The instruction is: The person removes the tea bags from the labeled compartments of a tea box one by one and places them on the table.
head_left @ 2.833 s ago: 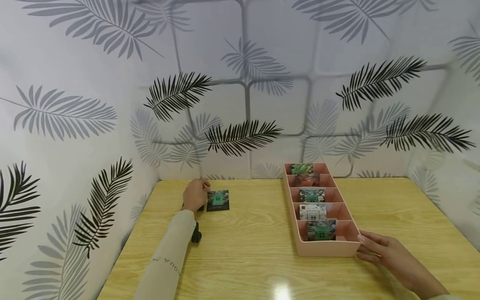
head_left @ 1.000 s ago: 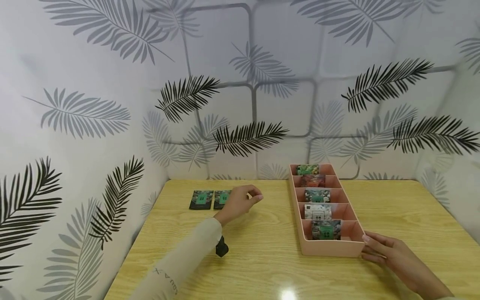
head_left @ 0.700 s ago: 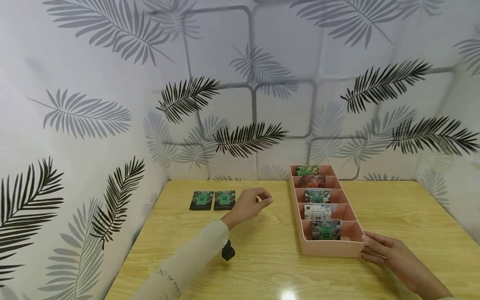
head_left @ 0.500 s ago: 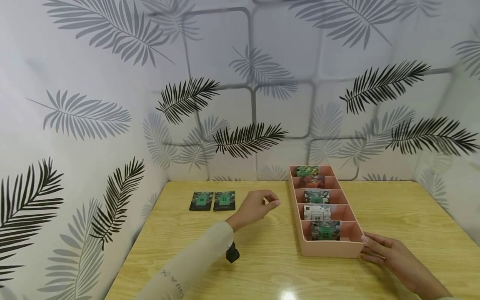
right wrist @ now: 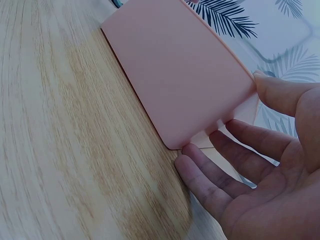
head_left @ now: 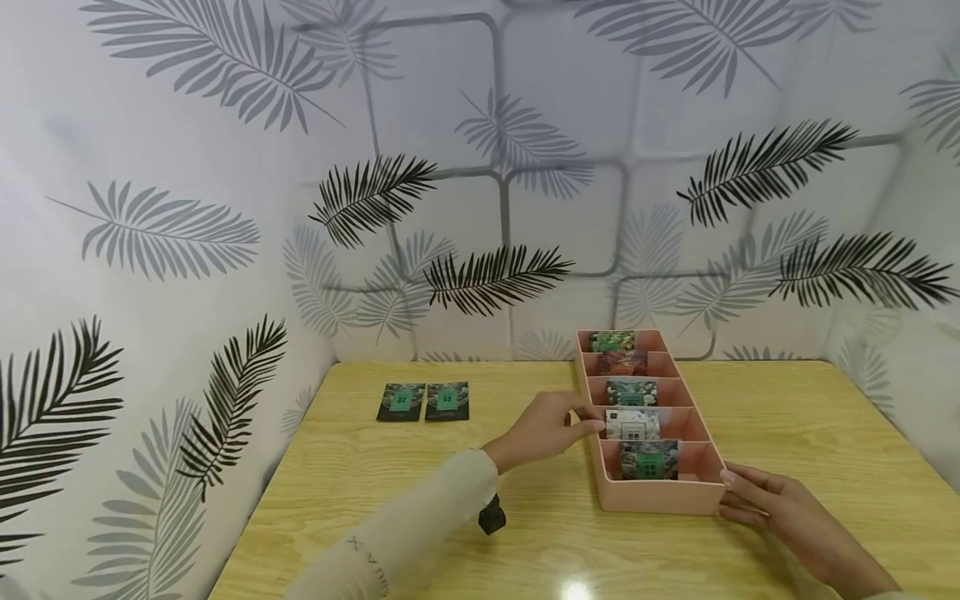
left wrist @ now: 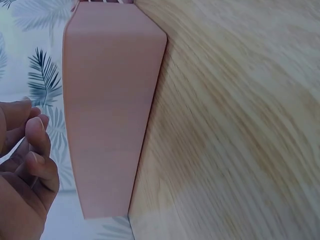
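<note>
A pink divided box (head_left: 660,498) stands on the table, each compartment holding a printed sachet. My left hand (head_left: 543,429) is over its left wall, fingers bent and holding nothing, with the tips right at the white sachet (head_left: 632,425). In the left wrist view the fingers (left wrist: 37,132) are loosely curled beside the long pink wall. My right hand (head_left: 787,512) holds the box's near right corner; in the right wrist view the thumb (right wrist: 280,92) is at the rim and the other fingers lie against the wall below. A dark sachet with a green label (head_left: 649,461) fills the nearest compartment.
Two dark sachets with green labels, a left one (head_left: 401,402) and a right one (head_left: 447,402), lie side by side at the back left of the table (head_left: 420,492). A leaf-patterned wall covering (head_left: 555,217) rises behind the table's far edge.
My left hand has left the right-hand dark sachet on the table and moved right to the box's left wall. My right hand has stayed at the box's corner.
</note>
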`<act>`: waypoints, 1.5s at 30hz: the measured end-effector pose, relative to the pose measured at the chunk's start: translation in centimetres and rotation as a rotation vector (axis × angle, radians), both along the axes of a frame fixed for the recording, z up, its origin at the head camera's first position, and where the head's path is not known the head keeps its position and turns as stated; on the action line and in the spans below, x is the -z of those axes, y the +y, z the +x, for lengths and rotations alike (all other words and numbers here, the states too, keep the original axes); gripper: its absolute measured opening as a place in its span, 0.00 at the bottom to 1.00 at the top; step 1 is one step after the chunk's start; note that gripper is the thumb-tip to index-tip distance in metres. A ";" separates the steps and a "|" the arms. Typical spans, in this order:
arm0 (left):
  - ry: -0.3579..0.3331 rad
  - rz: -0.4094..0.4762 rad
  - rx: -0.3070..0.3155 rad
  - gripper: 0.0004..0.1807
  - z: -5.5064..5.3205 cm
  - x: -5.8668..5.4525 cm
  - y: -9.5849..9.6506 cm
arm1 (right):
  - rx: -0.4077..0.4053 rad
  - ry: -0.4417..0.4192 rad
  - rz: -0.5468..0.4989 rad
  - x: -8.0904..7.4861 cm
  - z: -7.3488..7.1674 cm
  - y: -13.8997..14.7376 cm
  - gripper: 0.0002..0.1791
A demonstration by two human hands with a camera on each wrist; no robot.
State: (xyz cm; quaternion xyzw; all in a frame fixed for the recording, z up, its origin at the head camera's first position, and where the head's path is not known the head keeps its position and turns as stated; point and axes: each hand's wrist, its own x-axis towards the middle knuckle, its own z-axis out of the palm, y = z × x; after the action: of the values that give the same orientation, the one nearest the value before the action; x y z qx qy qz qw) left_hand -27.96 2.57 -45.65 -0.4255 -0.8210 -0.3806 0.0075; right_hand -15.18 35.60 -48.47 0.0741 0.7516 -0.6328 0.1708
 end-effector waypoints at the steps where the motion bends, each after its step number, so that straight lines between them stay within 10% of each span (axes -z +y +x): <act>1: 0.007 -0.006 0.005 0.12 0.1 0.0 0.3 | 0.000 0.000 -0.001 0.0 0.0 0.0 0.43; 15: 0.142 -0.177 -0.010 0.10 1.9 0.4 2.5 | -0.022 0.010 -0.019 0.0 -0.2 -0.1 0.43; 26: 0.223 -0.417 -0.101 0.09 4.4 -1.6 3.8 | -0.003 0.008 -0.012 -0.3 -0.2 -0.1 0.43; 45: 0.250 -0.435 -0.099 0.14 4.8 -0.6 4.2 | 0.012 0.001 -0.017 -0.1 0.0 -0.1 0.43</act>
State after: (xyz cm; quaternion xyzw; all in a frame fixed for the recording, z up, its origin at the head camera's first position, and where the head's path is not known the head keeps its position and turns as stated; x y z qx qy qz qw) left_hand -23.17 6.77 -45.01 -0.4202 -0.8961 -0.1386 0.0357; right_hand -15.22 35.50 -48.40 0.0770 0.7458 -0.6402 0.1674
